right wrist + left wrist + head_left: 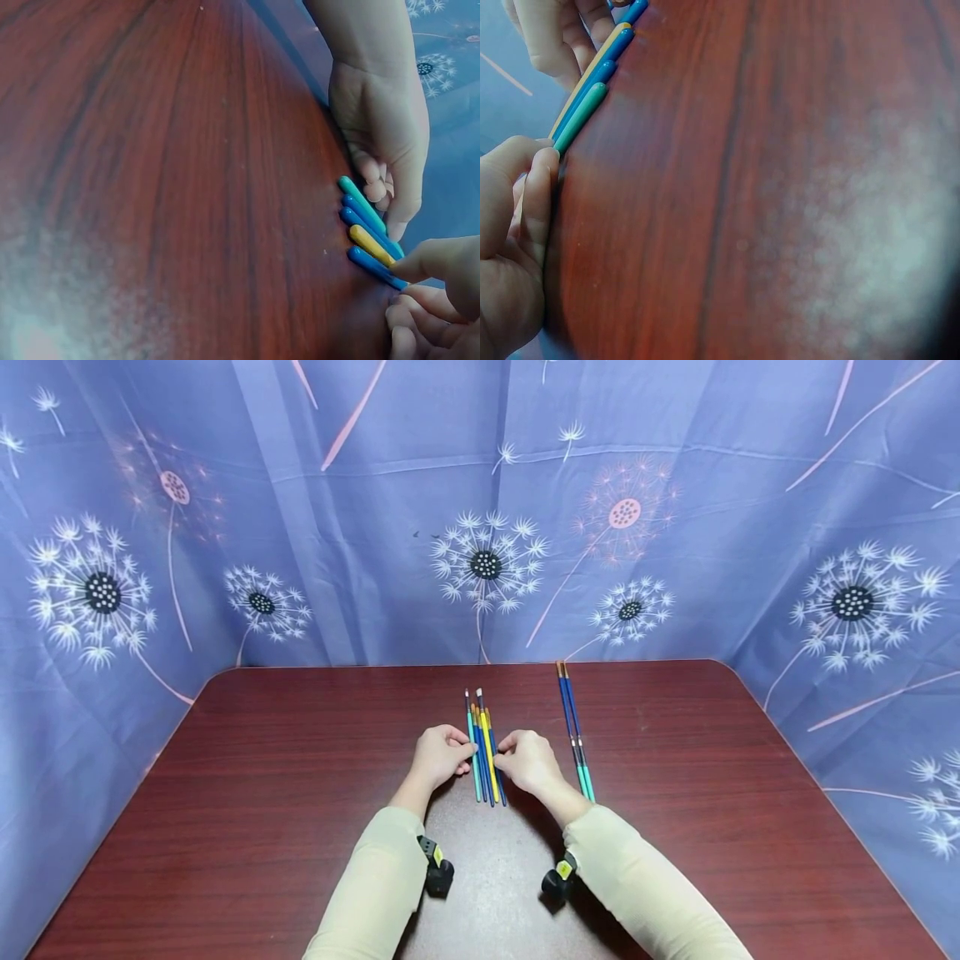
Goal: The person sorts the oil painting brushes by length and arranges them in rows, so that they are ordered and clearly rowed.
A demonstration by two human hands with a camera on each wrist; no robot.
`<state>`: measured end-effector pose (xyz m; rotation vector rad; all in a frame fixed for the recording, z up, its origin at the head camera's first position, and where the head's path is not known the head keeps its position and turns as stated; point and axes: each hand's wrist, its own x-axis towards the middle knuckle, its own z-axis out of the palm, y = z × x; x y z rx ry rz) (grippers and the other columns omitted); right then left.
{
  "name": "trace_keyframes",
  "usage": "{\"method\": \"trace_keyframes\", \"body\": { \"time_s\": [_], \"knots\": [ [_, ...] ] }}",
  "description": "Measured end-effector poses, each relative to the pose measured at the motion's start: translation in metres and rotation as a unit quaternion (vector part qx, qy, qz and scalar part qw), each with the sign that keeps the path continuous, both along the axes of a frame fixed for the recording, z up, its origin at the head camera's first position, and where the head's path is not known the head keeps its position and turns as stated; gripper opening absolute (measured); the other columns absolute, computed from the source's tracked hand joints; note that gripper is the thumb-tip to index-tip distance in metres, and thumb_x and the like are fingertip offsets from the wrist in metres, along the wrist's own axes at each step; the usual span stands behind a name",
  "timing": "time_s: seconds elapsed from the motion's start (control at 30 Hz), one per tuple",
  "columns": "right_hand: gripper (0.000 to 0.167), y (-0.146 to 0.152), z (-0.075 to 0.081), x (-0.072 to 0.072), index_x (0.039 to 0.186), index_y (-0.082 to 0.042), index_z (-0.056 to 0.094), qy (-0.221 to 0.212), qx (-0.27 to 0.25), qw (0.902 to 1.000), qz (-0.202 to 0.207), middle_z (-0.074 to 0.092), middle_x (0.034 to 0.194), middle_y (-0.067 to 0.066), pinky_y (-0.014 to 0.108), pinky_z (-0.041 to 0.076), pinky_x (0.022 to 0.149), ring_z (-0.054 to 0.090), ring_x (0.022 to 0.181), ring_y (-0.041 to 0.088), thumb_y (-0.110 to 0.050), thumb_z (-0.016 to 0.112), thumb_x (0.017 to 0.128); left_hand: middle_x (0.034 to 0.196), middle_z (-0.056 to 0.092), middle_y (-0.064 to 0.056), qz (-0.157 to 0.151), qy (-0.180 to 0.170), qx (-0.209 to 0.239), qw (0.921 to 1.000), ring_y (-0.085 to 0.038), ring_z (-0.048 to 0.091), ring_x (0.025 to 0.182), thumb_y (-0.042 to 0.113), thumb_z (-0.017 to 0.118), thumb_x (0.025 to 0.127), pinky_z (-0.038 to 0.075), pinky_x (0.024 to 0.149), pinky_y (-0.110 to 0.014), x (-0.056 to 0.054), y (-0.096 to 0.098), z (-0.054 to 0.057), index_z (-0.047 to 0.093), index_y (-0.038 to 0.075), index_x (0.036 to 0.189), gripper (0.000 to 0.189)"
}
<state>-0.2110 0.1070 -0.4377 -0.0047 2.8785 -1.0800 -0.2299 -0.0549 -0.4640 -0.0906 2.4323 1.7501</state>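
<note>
Several paintbrushes lie side by side at mid-table, bristles pointing away. My left hand (437,755) pinches the teal paintbrush (477,783) at the row's left edge, thumb and fingertips on its handle. From the other side, my right hand (531,763) has thumb and fingers around the yellow paintbrush (486,732), the thumb resting on it in the right wrist view. Blue paintbrushes (358,217) lie between the teal and yellow ones, and another blue paintbrush (367,261) sits at the right edge beside the right fingertips. The rounded handle ends stick out toward me.
Right of the hands, two blue paintbrushes (570,702) lie in line with two teal-handled ones (587,781), near the right forearm. The brown wooden table (225,827) ends at a blue dandelion-print curtain (390,568).
</note>
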Motion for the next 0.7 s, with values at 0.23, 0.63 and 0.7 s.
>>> {"method": "trace_keyframes", "body": {
  "time_s": [0.23, 0.63, 0.7],
  "knots": [
    [0.024, -0.001, 0.002, 0.000, 0.101, -0.014, 0.071, -0.013, 0.041, 0.9988, -0.024, 0.070, 0.083, -0.002, 0.031, 0.051, 0.059, 0.064, 0.072, 0.013, -0.026, 0.069, 0.080, 0.064, 0.062, -0.004, 0.001, -0.001, -0.002, 1.0000, -0.006, 0.055, 0.043, 0.008, 0.070, 0.082, 0.052, 0.045, -0.021, -0.001, 0.000, 0.000, 0.061, 0.000, 0.084, 0.012],
    [0.022, -0.006, -0.007, -0.002, 0.098, -0.017, 0.076, 0.013, 0.062, 0.9963, -0.058, 0.074, 0.094, 0.002, 0.040, 0.056, 0.067, 0.069, 0.087, 0.024, -0.032, 0.071, 0.082, 0.065, 0.063, -0.004, -0.004, -0.006, 0.013, 0.9999, -0.006, 0.056, 0.043, 0.007, 0.069, 0.082, 0.053, 0.045, -0.022, -0.003, -0.002, -0.003, 0.061, -0.001, 0.085, 0.012],
    [0.020, -0.007, -0.009, -0.002, 0.096, -0.019, 0.076, 0.020, 0.063, 0.9955, -0.067, 0.074, 0.096, 0.003, 0.042, 0.056, 0.069, 0.069, 0.089, 0.026, -0.032, 0.071, 0.082, 0.065, 0.063, -0.005, -0.005, -0.005, 0.015, 0.9999, -0.007, 0.056, 0.043, 0.007, 0.069, 0.082, 0.053, 0.045, -0.022, -0.003, -0.002, -0.003, 0.061, -0.001, 0.085, 0.012]
  ]
}}
